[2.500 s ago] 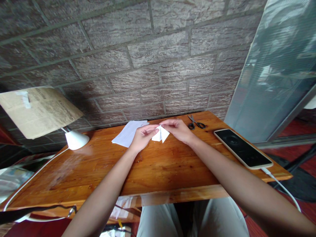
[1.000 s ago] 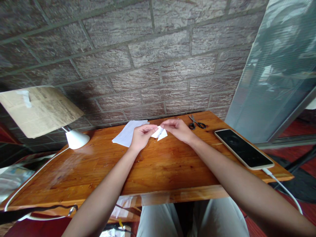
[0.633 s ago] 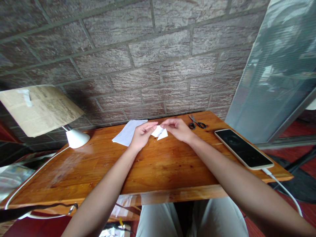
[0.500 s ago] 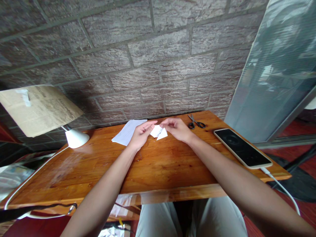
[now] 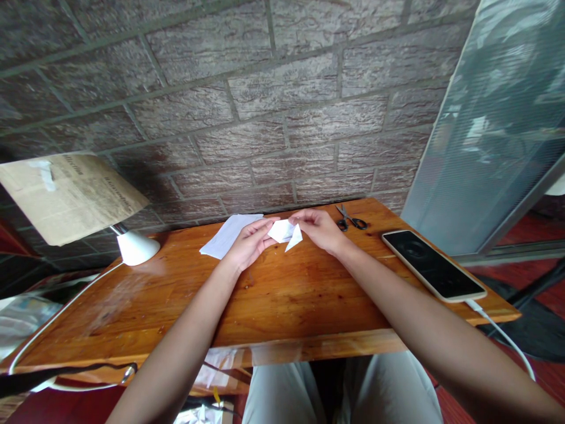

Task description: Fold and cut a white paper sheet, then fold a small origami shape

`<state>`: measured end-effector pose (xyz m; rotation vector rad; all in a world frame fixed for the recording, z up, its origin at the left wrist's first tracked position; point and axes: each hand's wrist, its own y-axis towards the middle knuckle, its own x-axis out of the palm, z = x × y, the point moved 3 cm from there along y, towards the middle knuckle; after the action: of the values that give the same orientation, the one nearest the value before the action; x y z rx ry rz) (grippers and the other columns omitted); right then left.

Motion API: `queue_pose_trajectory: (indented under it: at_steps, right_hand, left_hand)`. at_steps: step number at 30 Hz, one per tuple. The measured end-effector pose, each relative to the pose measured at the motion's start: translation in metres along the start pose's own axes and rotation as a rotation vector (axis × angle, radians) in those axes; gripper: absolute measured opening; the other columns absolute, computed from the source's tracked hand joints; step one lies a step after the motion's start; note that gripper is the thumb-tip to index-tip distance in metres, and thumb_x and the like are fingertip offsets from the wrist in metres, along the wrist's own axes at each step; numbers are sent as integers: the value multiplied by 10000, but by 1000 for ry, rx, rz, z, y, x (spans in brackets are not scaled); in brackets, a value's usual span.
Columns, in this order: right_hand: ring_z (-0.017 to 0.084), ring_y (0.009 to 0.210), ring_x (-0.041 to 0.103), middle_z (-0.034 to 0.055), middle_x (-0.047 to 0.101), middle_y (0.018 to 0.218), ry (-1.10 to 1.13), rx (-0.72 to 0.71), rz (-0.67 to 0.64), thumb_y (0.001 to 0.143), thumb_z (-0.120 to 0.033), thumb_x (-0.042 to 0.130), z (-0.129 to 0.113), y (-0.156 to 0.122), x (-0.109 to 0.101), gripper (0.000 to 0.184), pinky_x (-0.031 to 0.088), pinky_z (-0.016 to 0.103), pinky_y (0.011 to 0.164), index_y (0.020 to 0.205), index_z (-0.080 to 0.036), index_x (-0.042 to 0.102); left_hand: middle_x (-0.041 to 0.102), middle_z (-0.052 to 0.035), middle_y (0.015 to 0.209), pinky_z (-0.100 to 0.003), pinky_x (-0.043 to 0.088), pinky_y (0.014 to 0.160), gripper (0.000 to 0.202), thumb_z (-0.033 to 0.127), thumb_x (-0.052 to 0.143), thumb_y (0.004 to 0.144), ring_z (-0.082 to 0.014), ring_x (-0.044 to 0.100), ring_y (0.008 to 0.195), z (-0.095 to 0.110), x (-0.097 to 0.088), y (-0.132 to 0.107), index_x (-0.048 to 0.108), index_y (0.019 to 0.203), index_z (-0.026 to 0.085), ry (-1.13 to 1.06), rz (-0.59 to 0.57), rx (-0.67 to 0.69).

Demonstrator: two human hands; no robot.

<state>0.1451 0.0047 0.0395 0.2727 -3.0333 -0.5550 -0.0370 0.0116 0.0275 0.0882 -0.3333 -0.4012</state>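
Observation:
A small folded white paper (image 5: 281, 231) is held between my two hands, just over the wooden table. Its left end is pinched by my left hand (image 5: 252, 240), thumb on top and fingers underneath. My right hand (image 5: 320, 228) grips the upper right side with thumb and fingertips. From that side a pointed triangular flap (image 5: 295, 238) hangs down toward me. Left of my left hand lies a stack of white paper sheets (image 5: 225, 237), partly hidden by that hand. Black-handled scissors (image 5: 351, 221) rest with parted blades just beyond my right hand.
A phone (image 5: 432, 265) with a white charging cable lies at the table's right end. A white lamp (image 5: 138, 247) with a paper-covered shade (image 5: 75, 194) stands at the left. Behind the table (image 5: 300, 300) rises a stone-patterned wall (image 5: 282, 135).
My left hand has shifted its hold, its fingers now under the paper's left end. The paper has turned a little, and its triangular flap stands further out from the rest.

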Motion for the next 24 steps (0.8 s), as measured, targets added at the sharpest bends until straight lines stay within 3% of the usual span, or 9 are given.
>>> queue_pose_trajectory:
  at_steps: [7,11,18,24]
  right_hand:
    - [137,659,597,32,712,758,8,5,-1,696,-467,761,0,-2,2,334,469,264,625,802,-153,719]
    - [105,573,521,8,666,680,30,35,-39,697,-460,765,-1,-4,5,325,395,236,530,797,-155,713]
    - [92,556,494,5,657,684,24,32,-78,704,-444,766,-5,-6,8,315,366,233,512,812,-152,719]
    - [95,556,495,12,681,718,-47,16,-127,715,-420,756,-6,-8,9,287,349,236,512,835,-160,730]
  left_hand:
    - [750,-85,1068,-362,546,902,337,306,848,673,-203,703,949,-7,2,1,756,976,191,-66,-6,-29]
    - [767,-74,985,-334,558,836,329,289,885,600,-184,709,854,-13,2,3,763,888,187,-94,79,6]
    - [762,-31,833,-259,542,762,292,312,893,587,-128,685,751,-13,8,5,756,803,170,-131,129,80]
    - [753,-33,816,-254,526,747,276,284,900,568,-124,674,742,-14,7,5,755,767,159,-121,159,96]
